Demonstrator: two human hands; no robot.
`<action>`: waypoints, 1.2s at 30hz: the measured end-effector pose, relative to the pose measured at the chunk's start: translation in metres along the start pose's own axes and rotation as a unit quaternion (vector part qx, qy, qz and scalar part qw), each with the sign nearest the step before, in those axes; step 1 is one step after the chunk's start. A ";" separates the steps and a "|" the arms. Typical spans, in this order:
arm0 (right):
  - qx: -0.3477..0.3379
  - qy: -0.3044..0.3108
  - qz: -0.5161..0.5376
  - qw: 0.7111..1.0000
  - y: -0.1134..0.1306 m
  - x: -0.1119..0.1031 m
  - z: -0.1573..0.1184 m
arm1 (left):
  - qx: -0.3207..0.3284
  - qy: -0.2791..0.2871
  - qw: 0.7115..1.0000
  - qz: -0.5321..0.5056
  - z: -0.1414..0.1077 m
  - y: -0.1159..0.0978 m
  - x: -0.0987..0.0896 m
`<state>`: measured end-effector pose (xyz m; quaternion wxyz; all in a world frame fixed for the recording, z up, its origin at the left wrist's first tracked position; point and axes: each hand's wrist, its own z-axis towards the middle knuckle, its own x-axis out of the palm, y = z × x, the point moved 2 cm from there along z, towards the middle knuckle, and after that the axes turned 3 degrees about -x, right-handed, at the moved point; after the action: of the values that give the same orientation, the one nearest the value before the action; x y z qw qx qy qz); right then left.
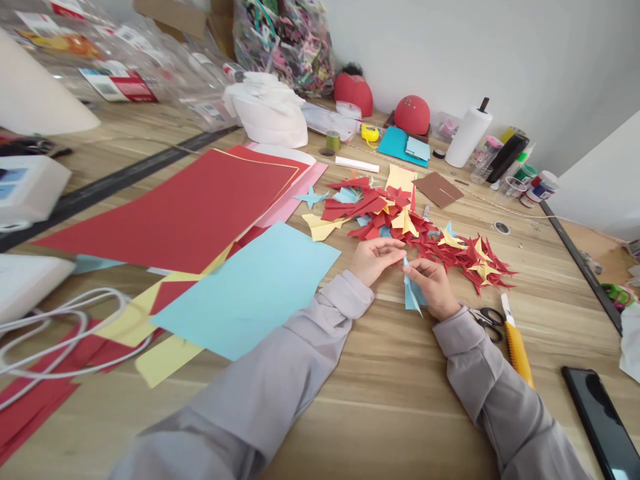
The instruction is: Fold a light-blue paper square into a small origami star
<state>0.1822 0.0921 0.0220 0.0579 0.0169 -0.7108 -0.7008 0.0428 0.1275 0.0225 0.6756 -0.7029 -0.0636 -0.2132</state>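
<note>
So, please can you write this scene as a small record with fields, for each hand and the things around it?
left hand: fingertips at the top of a narrow folded light blue paper piece
right hand: pinches that piece
beside hands: heap of folded red and yellow paper shapes; black-handled scissors; yellow-handled utility knife
rest: large red card sheet; large light blue paper sheet; white paper towel roll; light wooden table
</note>
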 end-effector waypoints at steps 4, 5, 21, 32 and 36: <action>0.002 -0.005 -0.002 1.000 0.000 0.001 0.000 | 0.018 0.000 0.999 0.048 -0.001 -0.001 0.000; 0.002 -0.007 -0.006 1.000 0.000 0.001 0.000 | 0.022 -0.003 0.998 0.054 -0.001 -0.002 0.000; -0.004 -0.025 -0.012 1.000 -0.003 -0.002 -0.001 | 0.002 -0.018 1.000 0.011 0.003 0.001 -0.001; 0.007 -0.030 -0.039 0.999 0.000 -0.002 -0.002 | 0.001 0.029 0.999 0.041 0.002 0.000 -0.002; 0.013 -0.024 -0.034 0.999 0.001 -0.002 -0.002 | -0.008 0.044 0.998 0.044 0.002 -0.001 -0.002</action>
<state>0.1846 0.0904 0.0226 0.0166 0.0251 -0.7199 -0.6935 0.0412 0.1295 0.0230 0.6808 -0.7004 -0.0014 -0.2144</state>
